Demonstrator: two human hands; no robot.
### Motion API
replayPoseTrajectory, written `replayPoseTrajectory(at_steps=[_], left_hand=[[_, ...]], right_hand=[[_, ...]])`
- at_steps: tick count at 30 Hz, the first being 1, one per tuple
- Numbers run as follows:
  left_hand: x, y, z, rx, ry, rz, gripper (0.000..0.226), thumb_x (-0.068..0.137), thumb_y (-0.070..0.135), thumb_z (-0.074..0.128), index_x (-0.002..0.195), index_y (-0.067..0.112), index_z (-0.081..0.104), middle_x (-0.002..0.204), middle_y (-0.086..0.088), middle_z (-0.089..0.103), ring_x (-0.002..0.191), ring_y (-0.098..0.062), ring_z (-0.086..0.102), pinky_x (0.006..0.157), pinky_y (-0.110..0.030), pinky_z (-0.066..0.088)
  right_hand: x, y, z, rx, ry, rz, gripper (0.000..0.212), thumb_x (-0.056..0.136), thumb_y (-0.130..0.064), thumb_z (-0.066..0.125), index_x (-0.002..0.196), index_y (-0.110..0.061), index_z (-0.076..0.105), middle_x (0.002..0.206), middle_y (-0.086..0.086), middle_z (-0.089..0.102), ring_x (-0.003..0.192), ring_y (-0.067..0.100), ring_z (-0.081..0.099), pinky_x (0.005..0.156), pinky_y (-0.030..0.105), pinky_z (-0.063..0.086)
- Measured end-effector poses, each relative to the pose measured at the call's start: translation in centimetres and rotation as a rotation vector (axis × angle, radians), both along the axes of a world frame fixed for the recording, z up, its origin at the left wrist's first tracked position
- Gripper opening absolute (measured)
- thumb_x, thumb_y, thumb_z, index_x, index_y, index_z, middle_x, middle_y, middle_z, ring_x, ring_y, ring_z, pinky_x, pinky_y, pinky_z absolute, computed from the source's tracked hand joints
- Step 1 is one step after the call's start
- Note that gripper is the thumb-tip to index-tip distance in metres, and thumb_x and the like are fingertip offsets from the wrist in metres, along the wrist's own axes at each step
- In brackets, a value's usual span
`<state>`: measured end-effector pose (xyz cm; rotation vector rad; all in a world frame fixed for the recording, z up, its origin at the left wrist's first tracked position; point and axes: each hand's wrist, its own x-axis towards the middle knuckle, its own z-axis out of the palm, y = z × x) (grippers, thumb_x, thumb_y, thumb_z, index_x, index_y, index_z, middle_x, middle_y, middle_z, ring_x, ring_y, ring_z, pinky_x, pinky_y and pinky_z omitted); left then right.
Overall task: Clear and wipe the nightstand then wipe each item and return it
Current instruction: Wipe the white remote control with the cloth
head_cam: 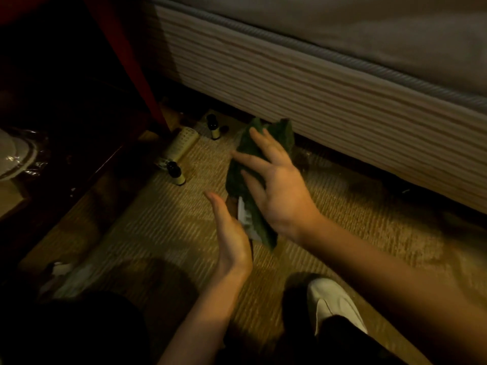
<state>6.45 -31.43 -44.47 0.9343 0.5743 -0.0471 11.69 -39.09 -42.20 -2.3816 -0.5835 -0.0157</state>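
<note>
Green cloth (253,164) is what's doing the work right now, sitting mid-frame and draped over some flat thing with a pale edge (243,214) poking out just below it. Can't tell what that item actually is, maybe a card or a thin booklet, it's too dim and blurry.

Right hand (274,180) is lying on top of the cloth with fingers spread and mostly straight, pressing rather than gripping. Left hand (229,233) is coming in edge-on from below, palm flat and fingers straight, looking like it's propping the item from underneath or along its side. Neither hand is curling round anything as far as I can see.

Nightstand (110,61) is the dark reddish piece filling the upper left of the frame. Two little dark bottles (175,172) (213,126) and a pale roll of something (183,143) are waiting on the woven mat (158,233) left of center, near the nightstand leg. So I'm guessing we're in the wipe-each-item part.

If I were giving tips: keep the left palm bracing the item so it isn't flexing, and drag the cloth along the whole face in one direction instead of scrubbing. Flip it and do the other side too. Then the bottles probably want a wrap-and-twist with the cloth, since they're small and would tip easily on that mat.
</note>
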Motion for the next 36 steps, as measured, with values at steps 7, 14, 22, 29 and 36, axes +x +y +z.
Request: replayPoseTrajectory(at_steps=[7,14,22,29,36], left_hand=[[-0.1,1.3,-0.7,0.013,0.029,-0.002,0.067,0.093,0.061,0.007,0.122,0.024,0.055,0.114,-0.008,0.066,0.094,-0.019,0.065,0.075,-0.029,0.051],[-0.3,2.1,0.1,0.114,-0.061,0.032,0.055,0.095,0.057,0.008,0.104,0.035,0.058,0.1,0.003,0.069,0.094,-0.013,0.067,0.075,-0.027,0.052],[-0.2,3.1,-0.2,0.471,-0.124,0.066,0.037,0.08,0.072,0.036,0.1,0.051,0.058,0.126,-0.008,0.054,0.117,-0.019,0.055,0.1,-0.044,0.045],[-0.4,3.0,-0.2,0.368,-0.12,0.037,0.031,0.1,0.039,0.031,0.111,0.027,0.057,0.116,-0.007,0.062,0.101,-0.016,0.065,0.078,-0.029,0.055],[-0.1,2.9,0.5,0.325,-0.115,0.043,0.032,0.102,0.03,0.031,0.095,0.026,0.062,0.084,0.004,0.072,0.081,-0.011,0.07,0.066,-0.025,0.056]], right_hand=[[2.3,1.0,0.0,0.185,0.126,-0.155,0.04,0.1,-0.018,0.041,0.139,-0.022,0.045,0.153,0.002,0.029,0.143,0.014,0.02,0.107,0.012,0.012],[-1.4,1.7,0.3,0.505,0.374,-0.182,0.046,0.1,-0.021,0.041,0.145,-0.018,0.033,0.115,-0.022,0.049,0.095,-0.018,0.05,0.073,-0.006,0.035],[-5.1,1.6,-1.2,0.697,0.541,-0.113,0.043,0.098,-0.017,0.043,0.141,-0.017,0.041,0.124,-0.011,0.06,0.114,-0.002,0.056,0.094,0.017,0.046],[0.1,2.3,1.1,0.725,0.499,-0.21,0.04,0.1,-0.022,0.041,0.14,-0.019,0.041,0.127,-0.003,0.057,0.115,0.008,0.056,0.095,0.025,0.048],[-0.2,2.5,1.2,0.801,0.573,-0.167,0.032,0.098,-0.014,0.043,0.13,-0.016,0.048,0.109,0.0,0.064,0.091,0.002,0.065,0.07,0.015,0.052]])
